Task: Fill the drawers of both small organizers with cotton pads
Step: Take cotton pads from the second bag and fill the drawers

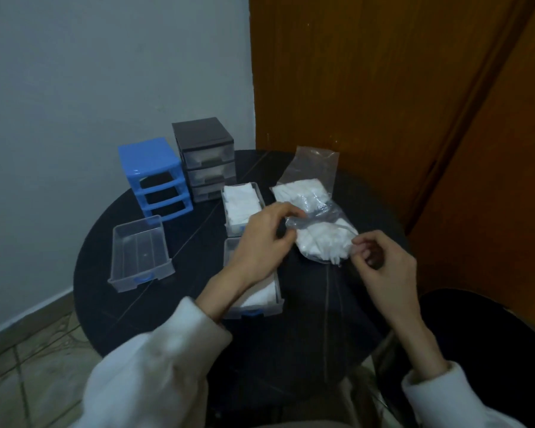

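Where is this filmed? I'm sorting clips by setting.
Probably a corner of a home: a small round black table against a painted wall, beside a wooden door, over a tiled floor.

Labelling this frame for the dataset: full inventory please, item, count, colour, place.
blue organizer: 1, blue, table's far left, all three slots open
dark organizer: 1, dark grey, right of the blue one, drawers in
empty drawer: 1, clear, table left
filled drawers: 2, clear, table centre, white pads inside; near one partly hidden
bags of cotton pads: 2, clear plastic, table right
table: 1, black, round
left hand: pinches near bag
right hand: pinches near bag
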